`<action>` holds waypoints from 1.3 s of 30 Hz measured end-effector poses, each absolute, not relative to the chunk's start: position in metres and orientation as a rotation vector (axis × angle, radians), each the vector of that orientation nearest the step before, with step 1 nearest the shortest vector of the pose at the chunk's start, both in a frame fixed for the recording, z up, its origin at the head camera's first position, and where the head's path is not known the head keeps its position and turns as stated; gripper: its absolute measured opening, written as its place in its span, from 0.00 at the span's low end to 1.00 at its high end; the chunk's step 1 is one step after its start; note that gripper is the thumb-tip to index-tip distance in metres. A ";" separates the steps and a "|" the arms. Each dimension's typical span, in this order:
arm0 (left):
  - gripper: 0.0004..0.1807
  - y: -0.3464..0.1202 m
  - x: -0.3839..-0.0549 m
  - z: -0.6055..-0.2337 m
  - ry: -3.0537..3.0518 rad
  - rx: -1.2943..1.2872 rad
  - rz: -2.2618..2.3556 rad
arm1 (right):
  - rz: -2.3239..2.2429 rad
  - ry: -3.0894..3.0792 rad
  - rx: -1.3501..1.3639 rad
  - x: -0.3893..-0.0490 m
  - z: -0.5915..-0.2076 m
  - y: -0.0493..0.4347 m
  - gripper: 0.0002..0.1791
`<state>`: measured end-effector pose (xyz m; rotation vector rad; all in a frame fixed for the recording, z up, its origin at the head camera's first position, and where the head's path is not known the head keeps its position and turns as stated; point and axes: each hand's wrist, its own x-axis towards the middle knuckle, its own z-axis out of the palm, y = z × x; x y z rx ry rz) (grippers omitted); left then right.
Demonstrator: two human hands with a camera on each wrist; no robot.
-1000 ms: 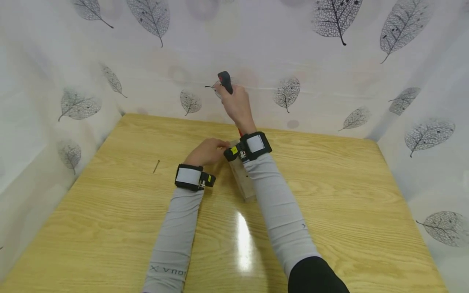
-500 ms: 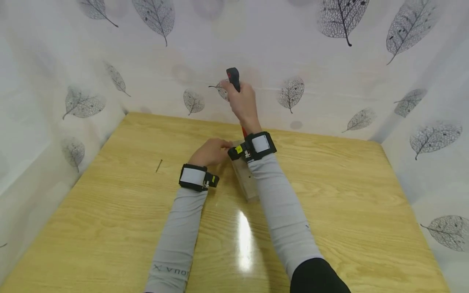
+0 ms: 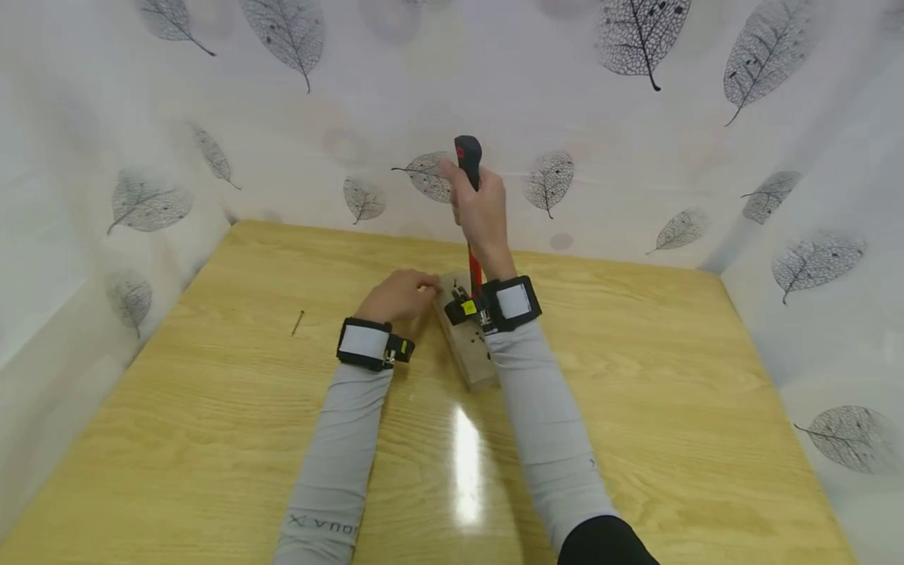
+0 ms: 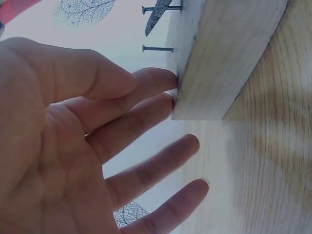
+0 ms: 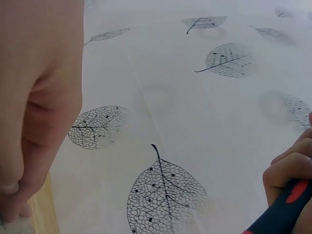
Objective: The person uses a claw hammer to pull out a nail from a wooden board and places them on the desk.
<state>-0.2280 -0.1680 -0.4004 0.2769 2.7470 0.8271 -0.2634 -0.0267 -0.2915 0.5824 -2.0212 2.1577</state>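
Note:
My right hand [image 3: 482, 210] grips the black and red handle of a claw hammer [image 3: 475, 271], held nearly upright over a wooden block [image 3: 455, 333]. In the left wrist view, a pointed metal claw [image 4: 157, 18] sits beside nails [image 4: 158, 48] that stick out of the block's face. My left hand [image 3: 399, 297] is at the block's far left end. Its fingers are mostly extended, with index and middle fingertips against the wood. The right wrist and its band cover part of the block. In the right wrist view, fingers [image 5: 292, 168] curl round the handle.
A loose nail [image 3: 298, 322] lies on the wood-grain table [image 3: 233, 408], left of my left hand. Leaf-patterned curtain [image 3: 395, 94] hangs behind the table and along both sides. The block lies near the table's back edge.
My right hand has shifted right and slightly down relative to the block. The hammer handle stands more upright, and more of the block's top shows. My left hand stays at the block.

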 end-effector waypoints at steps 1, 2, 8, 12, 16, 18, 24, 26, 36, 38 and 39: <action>0.20 -0.168 -0.228 -0.400 2.746 0.261 0.823 | 2.171 -1.976 0.601 -0.262 -0.293 -0.023 0.21; 0.21 -0.167 -0.228 -0.400 2.746 0.247 0.820 | 2.188 -1.924 0.617 -0.260 -0.294 -0.019 0.21; 0.25 -0.164 -0.228 -0.397 2.759 0.234 0.750 | 2.215 -1.576 0.761 -0.248 -0.312 0.006 0.19; 0.26 -0.161 -0.228 -0.398 2.766 0.243 0.736 | 2.161 -1.504 0.837 -0.236 -0.318 0.013 0.17; 0.27 -0.160 -0.227 -0.402 2.748 0.259 0.752 | 2.135 -1.507 0.827 -0.228 -0.319 0.016 0.17; 0.27 -0.160 -0.227 -0.403 2.738 0.261 0.753 | 2.132 -1.480 0.815 -0.226 -0.319 0.018 0.17; 0.25 -0.161 -0.228 -0.399 2.749 0.265 0.730 | 2.125 -1.399 0.836 -0.220 -0.313 0.029 0.17; 0.25 -0.162 -0.228 -0.396 2.757 0.268 0.737 | 2.110 -1.395 0.830 -0.218 -0.311 0.032 0.17; 0.26 -0.162 -0.224 -0.396 2.731 0.296 0.776 | 2.150 -1.277 0.812 -0.209 -0.314 0.055 0.22; 0.26 -0.163 -0.224 -0.395 2.742 0.283 0.772 | 2.202 -1.229 0.822 -0.209 -0.313 0.058 0.23; 0.26 -0.163 -0.224 -0.395 2.745 0.275 0.772 | 2.224 -1.213 0.823 -0.210 -0.312 0.060 0.24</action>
